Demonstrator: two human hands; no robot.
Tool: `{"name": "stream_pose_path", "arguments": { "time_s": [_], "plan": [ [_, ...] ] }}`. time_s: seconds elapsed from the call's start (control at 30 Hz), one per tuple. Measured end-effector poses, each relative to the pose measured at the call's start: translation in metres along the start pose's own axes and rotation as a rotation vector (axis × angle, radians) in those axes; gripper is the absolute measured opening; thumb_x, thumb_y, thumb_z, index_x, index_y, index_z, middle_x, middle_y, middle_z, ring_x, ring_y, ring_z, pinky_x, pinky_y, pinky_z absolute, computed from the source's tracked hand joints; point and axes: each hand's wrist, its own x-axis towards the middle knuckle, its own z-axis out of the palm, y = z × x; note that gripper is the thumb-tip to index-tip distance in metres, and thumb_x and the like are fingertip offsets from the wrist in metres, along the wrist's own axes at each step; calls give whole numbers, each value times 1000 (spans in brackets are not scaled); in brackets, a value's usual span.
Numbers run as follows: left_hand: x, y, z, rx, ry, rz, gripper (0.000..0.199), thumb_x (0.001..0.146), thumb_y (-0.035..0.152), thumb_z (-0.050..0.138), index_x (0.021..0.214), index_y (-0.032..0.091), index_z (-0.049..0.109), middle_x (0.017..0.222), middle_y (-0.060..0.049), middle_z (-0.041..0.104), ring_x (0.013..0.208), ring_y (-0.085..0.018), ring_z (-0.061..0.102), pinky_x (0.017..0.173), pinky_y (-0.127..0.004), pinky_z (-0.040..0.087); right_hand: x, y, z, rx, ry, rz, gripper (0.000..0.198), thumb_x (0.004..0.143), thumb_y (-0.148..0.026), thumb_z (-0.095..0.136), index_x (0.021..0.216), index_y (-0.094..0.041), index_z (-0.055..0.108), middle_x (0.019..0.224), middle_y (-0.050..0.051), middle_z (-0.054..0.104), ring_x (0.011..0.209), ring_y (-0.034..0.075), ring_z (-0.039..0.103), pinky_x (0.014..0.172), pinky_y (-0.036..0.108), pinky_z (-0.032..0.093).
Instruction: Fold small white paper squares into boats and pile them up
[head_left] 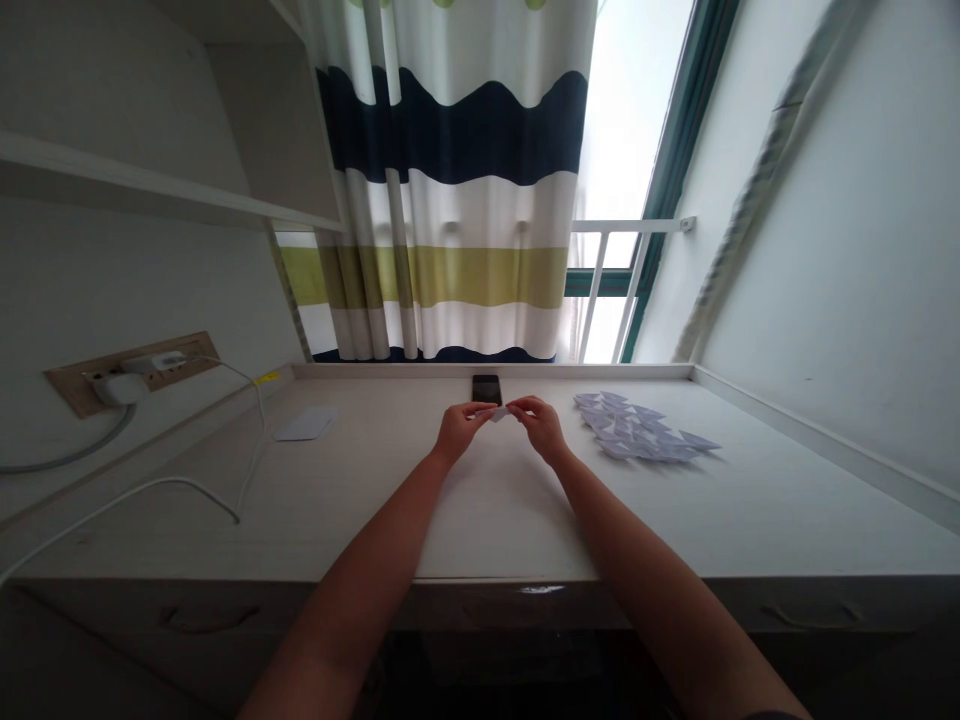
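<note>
A small piece of folded white paper (499, 413) is pinched between my two hands above the middle of the desk. My left hand (459, 428) grips its left side, fingers closed on it. On the other side, my right hand (538, 424) holds the right edge between thumb and fingers. Just behind the paper lies a dark phone (486, 388), its lower part partly covered by my left fingers. To the right, several folded white paper pieces (637, 428) with pointed ends lie spread in a group. A small stack of flat white paper (305, 424) rests on the left.
The white desk (360, 510) has a raised rim at the back. A white cable (259, 430) runs over its left side from a wall socket (135, 370). A striped curtain (487, 210) hangs behind, beside a window railing (600, 270). Drawer handles (210, 620) sit below the front edge.
</note>
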Motion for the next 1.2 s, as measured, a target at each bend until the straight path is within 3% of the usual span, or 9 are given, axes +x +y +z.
{"name": "stream_pose_path", "arguments": {
  "time_s": [0.43, 1.2],
  "plan": [
    [-1, 9, -1, -146, -29, -114, 28, 63, 33, 63, 83, 15, 69, 76, -6, 68, 68, -15, 56, 59, -26, 45, 0, -1, -1, 106, -5, 117, 24, 67, -38, 58, 79, -18, 66, 78, 6, 65, 70, 17, 56, 61, 30, 46],
    [0, 4, 4, -109, -72, -75, 27, 70, 32, 56, 87, 13, 66, 78, -8, 67, 68, -16, 61, 54, -25, 47, 0, 3, 3, 138, 21, 141, 24, 67, -39, 55, 72, -17, 61, 69, 3, 60, 65, 15, 53, 54, 27, 45]
  ]
}}
